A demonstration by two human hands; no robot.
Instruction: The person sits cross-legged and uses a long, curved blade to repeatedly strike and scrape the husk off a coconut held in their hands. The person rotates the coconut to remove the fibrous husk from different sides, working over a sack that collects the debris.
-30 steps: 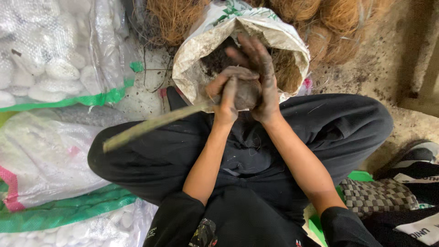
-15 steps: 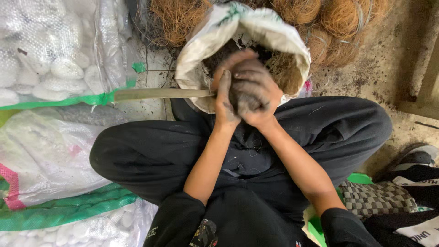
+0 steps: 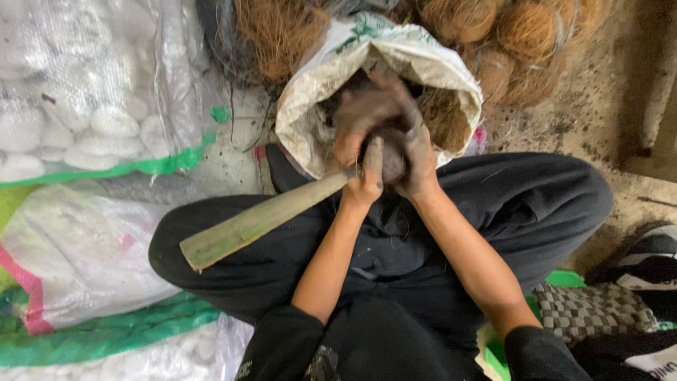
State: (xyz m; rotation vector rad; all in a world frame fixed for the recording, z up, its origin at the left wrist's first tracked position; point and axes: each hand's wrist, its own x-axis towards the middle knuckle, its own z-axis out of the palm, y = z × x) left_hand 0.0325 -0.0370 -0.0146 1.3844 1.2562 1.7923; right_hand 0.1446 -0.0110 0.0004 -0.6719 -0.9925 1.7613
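My left hand (image 3: pixel 367 176) grips one end of a long flat greenish stick (image 3: pixel 261 220) that slants down to the left across my knee. My right hand (image 3: pixel 417 159) wraps around a dark round coconut (image 3: pixel 392 156), held just over the mouth of an open white sack (image 3: pixel 423 60). The two hands touch at the coconut, and the stick's gripped end meets it. My fingers over the top are blurred by motion. I sit cross-legged in dark trousers (image 3: pixel 536 204).
Husked brown coconuts (image 3: pixel 522 32) and loose fibre (image 3: pixel 275 35) lie behind the sack. Clear plastic bags of white pieces (image 3: pixel 84 106) with green and pink edging fill the left side. A checkered cloth (image 3: pixel 599 310) and a shoe (image 3: pixel 656 254) lie at the right on the dirt floor.
The stick swung from slanting down-left up to level, then back down-left. Both hands stayed together on the coconut over the sack.
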